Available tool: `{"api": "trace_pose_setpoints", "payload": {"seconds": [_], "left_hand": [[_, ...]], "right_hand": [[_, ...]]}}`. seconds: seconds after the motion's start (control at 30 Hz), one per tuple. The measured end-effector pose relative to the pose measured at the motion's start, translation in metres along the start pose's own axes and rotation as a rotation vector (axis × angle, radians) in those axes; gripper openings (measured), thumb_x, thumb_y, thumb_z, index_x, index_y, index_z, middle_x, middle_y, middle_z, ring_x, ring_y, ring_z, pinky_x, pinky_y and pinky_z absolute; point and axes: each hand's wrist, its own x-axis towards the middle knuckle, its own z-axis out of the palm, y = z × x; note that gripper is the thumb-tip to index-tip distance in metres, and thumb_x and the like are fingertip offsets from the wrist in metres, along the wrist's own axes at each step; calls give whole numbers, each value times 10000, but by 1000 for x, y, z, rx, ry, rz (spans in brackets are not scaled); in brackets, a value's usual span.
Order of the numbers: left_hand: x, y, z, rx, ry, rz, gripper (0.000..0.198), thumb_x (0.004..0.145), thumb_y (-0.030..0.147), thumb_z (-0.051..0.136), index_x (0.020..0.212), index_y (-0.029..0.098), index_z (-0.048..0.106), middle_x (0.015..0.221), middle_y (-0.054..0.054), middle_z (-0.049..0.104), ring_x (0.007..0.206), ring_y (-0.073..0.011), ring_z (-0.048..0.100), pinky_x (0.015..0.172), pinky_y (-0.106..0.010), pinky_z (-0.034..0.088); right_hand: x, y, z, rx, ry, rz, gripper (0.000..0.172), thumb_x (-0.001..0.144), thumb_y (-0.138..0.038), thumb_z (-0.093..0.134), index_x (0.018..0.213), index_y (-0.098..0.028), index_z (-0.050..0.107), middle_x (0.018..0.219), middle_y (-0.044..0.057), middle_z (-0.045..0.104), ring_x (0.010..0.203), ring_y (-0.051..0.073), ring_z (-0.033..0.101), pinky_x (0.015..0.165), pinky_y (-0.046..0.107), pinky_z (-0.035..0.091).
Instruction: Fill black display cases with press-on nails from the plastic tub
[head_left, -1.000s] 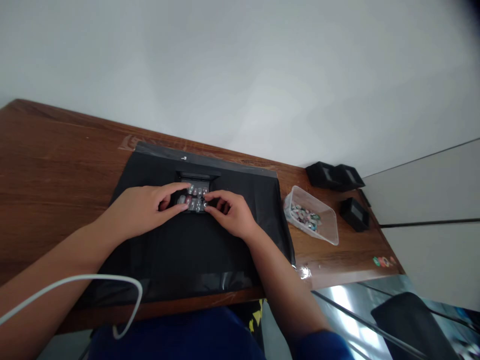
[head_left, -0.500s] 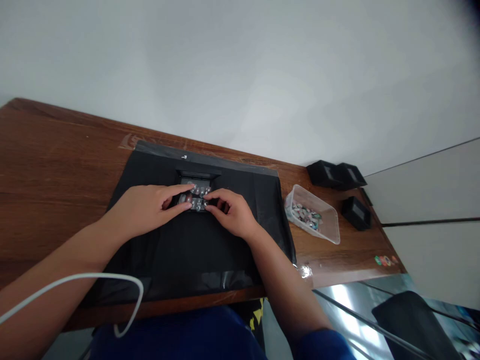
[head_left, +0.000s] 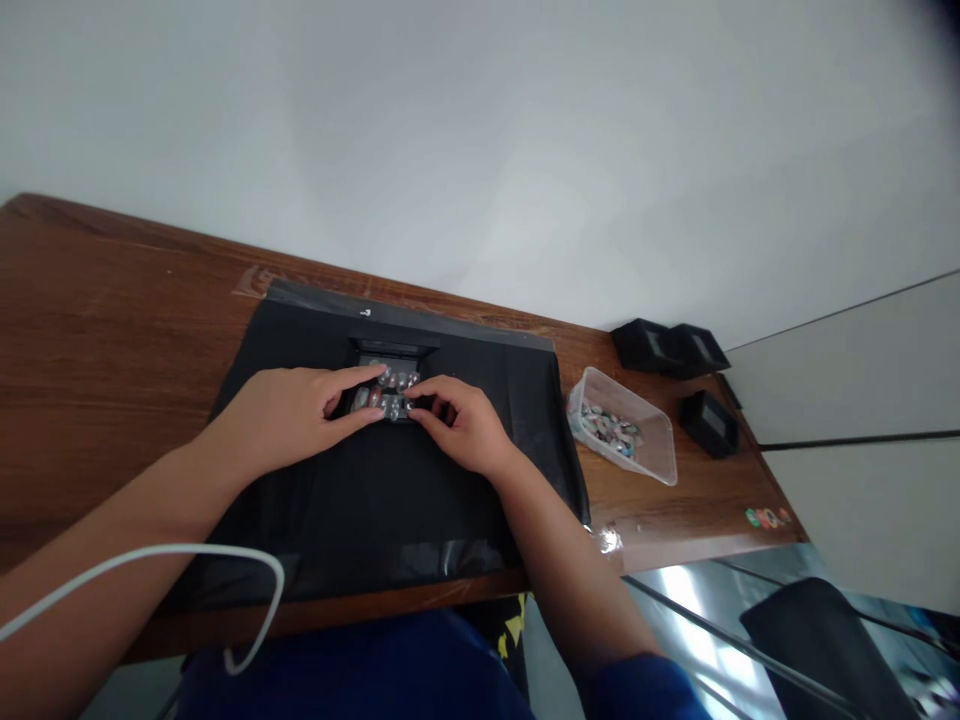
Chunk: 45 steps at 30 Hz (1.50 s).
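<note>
A small black box stands with its lid raised on a black mat. Inside it lie two rows of small glossy pieces that look like false nails. My left hand reaches in from the left, thumb and forefinger apart, their tips resting on the two rows. From the right, my right hand has its thumb and forefinger closed round the end false nail of the near row, other fingers curled under. The fingertips partly cover the pieces.
Right of the mat, a clear plastic tub holds many loose shiny pieces. Black boxes stand by the wall, another black box nearer. A white cable loops over my left forearm. Round stickers mark the right table corner.
The view has shifted very slightly. Both hands stay at the same rows, with only tiny fingertip movement.
</note>
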Motion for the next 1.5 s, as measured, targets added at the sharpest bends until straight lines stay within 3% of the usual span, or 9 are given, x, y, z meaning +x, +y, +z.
{"api": "trace_pose_setpoints", "payload": {"seconds": [0.43, 0.83, 1.27, 1.5], "left_hand": [[0, -11, -1, -130, -28, 25, 675, 1018, 733, 575, 1518, 350, 819, 735, -35, 734, 645, -228, 651, 604, -329, 389], [0, -12, -2, -149, -32, 25, 650, 1010, 701, 570, 1509, 372, 825, 730, -24, 728, 615, -216, 633, 582, -333, 372], [-2, -34, 12, -166, 35, 66, 826, 947, 734, 644, 1656, 311, 669, 792, 22, 742, 570, -188, 590, 617, -335, 415], [-2, -23, 3, -168, -31, 6, 769, 950, 726, 628, 1580, 297, 734, 788, 8, 731, 588, -199, 582, 623, -351, 399]], "right_hand": [[-1, 1, -1, 9, -8, -44, 183, 1058, -186, 762, 1210, -253, 838, 1259, 74, 847, 829, 156, 716, 815, 309, 602], [-2, 0, 0, -1, 13, -20, 248, 1007, -182, 800, 1245, -244, 832, 1167, 56, 843, 783, 145, 685, 765, 302, 589], [-2, -1, -2, -21, 29, 9, 230, 999, -207, 823, 1217, -271, 854, 1176, 50, 857, 755, 142, 684, 739, 300, 596], [-1, -1, -2, 11, 38, 6, 200, 1000, -228, 820, 1192, -257, 867, 1153, 54, 862, 724, 131, 666, 722, 294, 588]]}}
